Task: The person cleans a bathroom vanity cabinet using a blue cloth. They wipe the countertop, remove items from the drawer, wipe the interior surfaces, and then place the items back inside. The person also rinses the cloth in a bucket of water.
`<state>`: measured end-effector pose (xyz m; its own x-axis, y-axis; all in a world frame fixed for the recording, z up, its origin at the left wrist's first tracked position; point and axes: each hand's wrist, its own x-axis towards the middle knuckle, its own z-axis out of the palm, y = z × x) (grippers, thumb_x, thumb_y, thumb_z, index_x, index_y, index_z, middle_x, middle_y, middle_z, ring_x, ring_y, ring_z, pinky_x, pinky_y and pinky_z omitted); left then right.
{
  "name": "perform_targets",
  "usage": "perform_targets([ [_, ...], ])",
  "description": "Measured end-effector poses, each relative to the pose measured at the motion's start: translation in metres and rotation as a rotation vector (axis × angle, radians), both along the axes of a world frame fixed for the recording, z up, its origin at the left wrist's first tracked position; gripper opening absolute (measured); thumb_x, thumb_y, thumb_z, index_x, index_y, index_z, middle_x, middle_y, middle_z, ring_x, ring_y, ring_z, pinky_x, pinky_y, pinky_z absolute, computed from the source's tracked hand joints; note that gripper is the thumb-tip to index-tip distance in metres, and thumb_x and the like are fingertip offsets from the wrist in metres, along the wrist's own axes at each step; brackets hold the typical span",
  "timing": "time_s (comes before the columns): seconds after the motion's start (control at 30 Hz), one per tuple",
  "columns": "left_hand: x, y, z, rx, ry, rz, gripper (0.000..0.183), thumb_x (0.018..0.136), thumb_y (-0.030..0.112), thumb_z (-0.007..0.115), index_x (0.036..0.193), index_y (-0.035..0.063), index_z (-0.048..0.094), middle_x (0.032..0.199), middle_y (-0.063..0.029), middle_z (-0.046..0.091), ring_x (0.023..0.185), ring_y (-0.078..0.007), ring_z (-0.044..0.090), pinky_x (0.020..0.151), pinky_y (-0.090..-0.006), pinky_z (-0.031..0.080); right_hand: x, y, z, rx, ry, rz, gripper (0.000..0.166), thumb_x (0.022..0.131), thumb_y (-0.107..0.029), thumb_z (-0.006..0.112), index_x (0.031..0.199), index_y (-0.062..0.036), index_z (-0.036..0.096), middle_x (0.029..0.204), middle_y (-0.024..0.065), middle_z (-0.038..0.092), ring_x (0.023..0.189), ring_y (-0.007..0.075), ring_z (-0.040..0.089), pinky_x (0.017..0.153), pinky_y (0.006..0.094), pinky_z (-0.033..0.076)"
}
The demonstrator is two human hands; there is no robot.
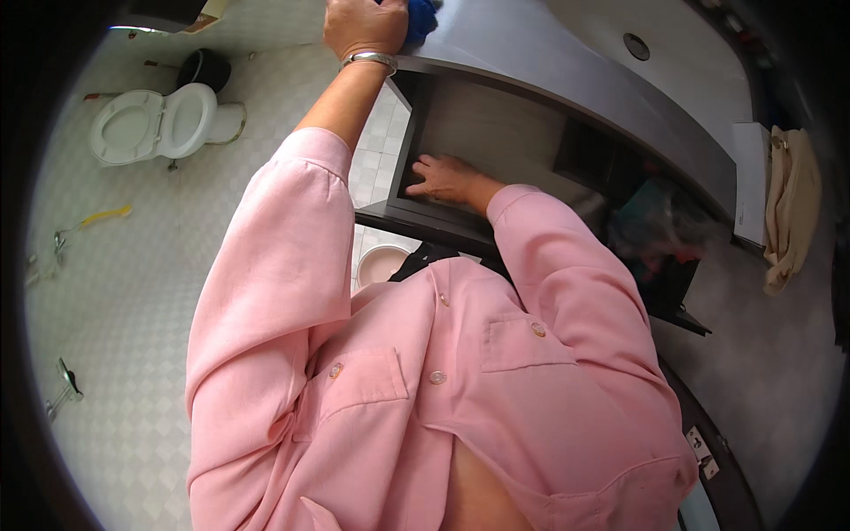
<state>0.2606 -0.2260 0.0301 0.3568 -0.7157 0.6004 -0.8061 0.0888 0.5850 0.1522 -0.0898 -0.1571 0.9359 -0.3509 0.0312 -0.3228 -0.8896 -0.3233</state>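
At the top edge of the view, my left hand, with a bracelet at the wrist, is closed on a bunched blue cloth at the end of a grey vanity counter. The frame cuts off part of this hand and cloth. My right hand reaches into an open dark drawer below the counter. Its fingers are spread near the drawer's left end, and nothing shows in them. Farther right in the cabinet lies a clear plastic bag with dark and coloured contents.
A sink basin with a drain is set in the counter. At right are a white box and a beige cloth. Leftward stand a toilet and a black bin. A pink basin sits on the tiled floor.
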Motion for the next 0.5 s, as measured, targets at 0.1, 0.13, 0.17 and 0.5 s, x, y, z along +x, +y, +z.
perform_targets([
  [0.1,-0.002,0.001,0.000,0.019,0.003,0.010,0.040,0.068,0.027,0.057,0.102,0.0090,0.049,0.090,-0.0177,0.055,0.080,-0.0373,0.054,0.069,-0.0429,0.043,0.008,0.007,-0.011,-0.058,0.047,-0.043,0.021,0.077,-0.015,0.045,0.094,-0.0231,0.054,0.099,0.0092,0.045,0.092,0.0257,0.047,0.069,0.0384,0.046],
  [0.13,-0.003,0.001,0.001,0.026,0.011,0.010,0.040,0.068,0.027,0.057,0.102,0.0090,0.049,0.090,-0.0176,0.055,0.080,-0.0373,0.054,0.069,-0.0429,0.043,0.009,0.011,-0.014,-0.075,0.039,-0.066,0.019,0.077,-0.015,0.044,0.092,-0.0225,0.053,0.097,0.0091,0.045,0.090,0.0251,0.047,0.068,0.0383,0.046],
  [0.17,-0.004,0.001,0.000,0.033,0.019,0.007,0.040,0.068,0.027,0.057,0.103,0.0090,0.049,0.090,-0.0176,0.055,0.080,-0.0373,0.054,0.069,-0.0428,0.043,0.011,0.014,-0.016,-0.031,0.052,-0.071,0.018,0.078,-0.016,0.044,0.092,-0.0216,0.053,0.098,0.0086,0.045,0.091,0.0250,0.047,0.068,0.0381,0.047],
  [0.5,0.000,-0.002,-0.002,-0.019,-0.001,-0.009,0.040,0.068,0.025,0.056,0.104,0.0081,0.049,0.091,-0.0196,0.055,0.082,-0.0384,0.053,0.071,-0.0426,0.043,-0.023,0.015,-0.013,0.270,0.034,-0.283,0.020,0.077,-0.023,0.052,0.095,-0.0145,0.054,0.100,0.0070,0.052,0.092,0.0280,0.053,0.073,0.0389,0.046],
])
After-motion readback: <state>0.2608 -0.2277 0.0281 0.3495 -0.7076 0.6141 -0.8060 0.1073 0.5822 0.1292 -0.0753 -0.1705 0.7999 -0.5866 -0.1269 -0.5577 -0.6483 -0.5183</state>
